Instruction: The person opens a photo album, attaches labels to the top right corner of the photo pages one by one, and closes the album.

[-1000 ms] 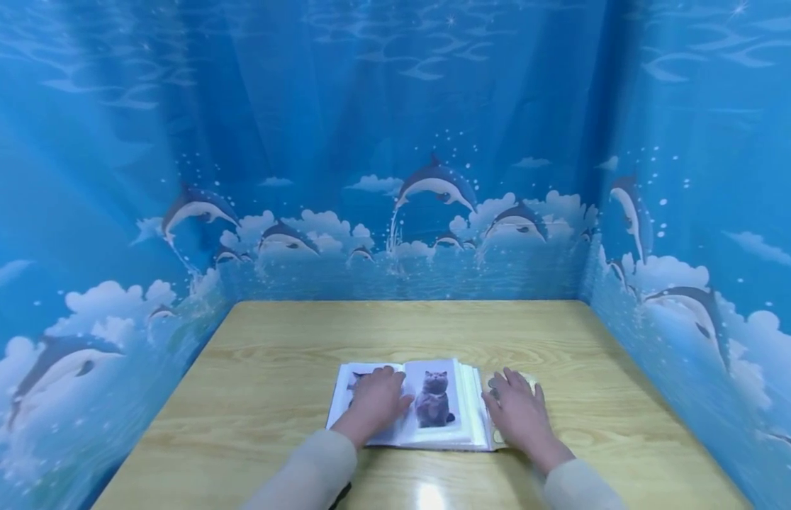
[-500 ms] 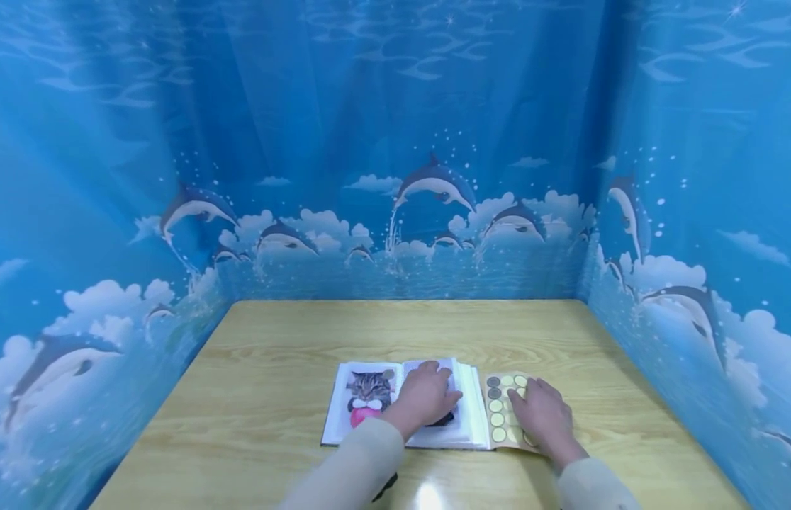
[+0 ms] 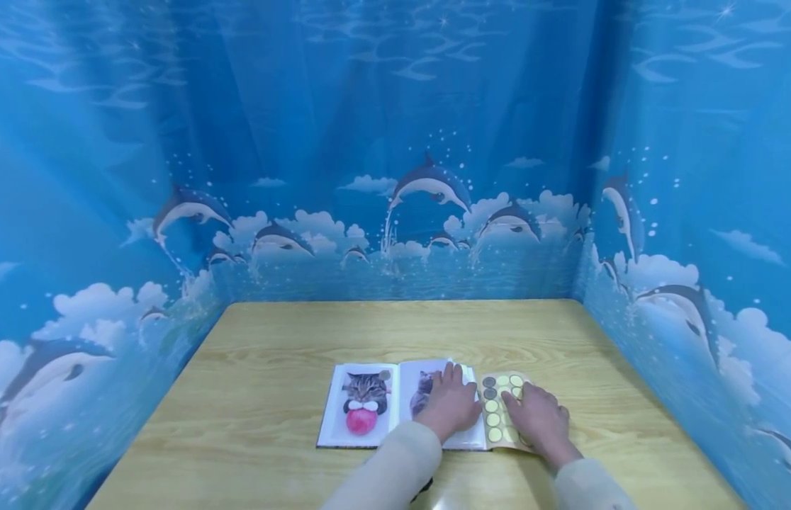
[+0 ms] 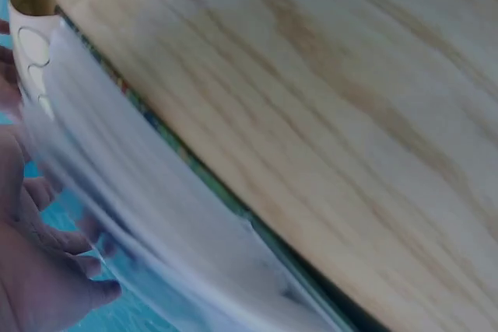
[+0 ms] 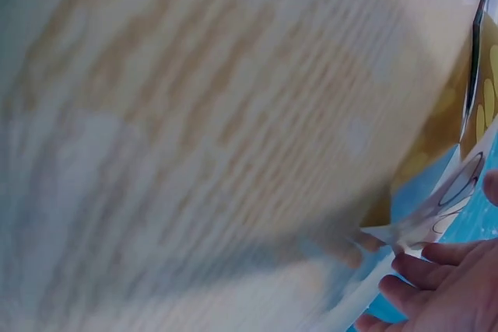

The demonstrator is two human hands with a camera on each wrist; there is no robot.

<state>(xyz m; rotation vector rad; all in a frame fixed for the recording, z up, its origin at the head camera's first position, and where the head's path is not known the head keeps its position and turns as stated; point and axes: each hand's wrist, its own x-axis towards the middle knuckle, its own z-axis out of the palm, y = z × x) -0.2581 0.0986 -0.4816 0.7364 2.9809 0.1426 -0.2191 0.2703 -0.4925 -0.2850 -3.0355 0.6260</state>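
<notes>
An open picture book [image 3: 328, 418] lies on the table, with a striped cat and pink ball on its left page and a grey cat on its right. My left hand [image 3: 451, 402] rests, fingers spread, on the right page and partly covers that cat. In the left wrist view, the left fingers [image 4: 89, 266] lie against the loose page edges. To the right of the book is a sheet of round stickers [image 3: 493, 419], mostly pale yellow, two circles dark. My right hand [image 3: 541, 419] pinches the sheet's right side, thumb on top; its near edge curls up.
A small grey round spot [image 3: 384, 375] shows at the upper right of the striped cat picture. The wooden table [image 3: 255, 368] meets blue dolphin-printed curtains [image 3: 293, 269] at the back and both sides.
My left hand has slid rightward from the left page across to the right page, uncovering the striped cat. My right hand has shifted to the sticker sheet's right side, exposing its left circles.
</notes>
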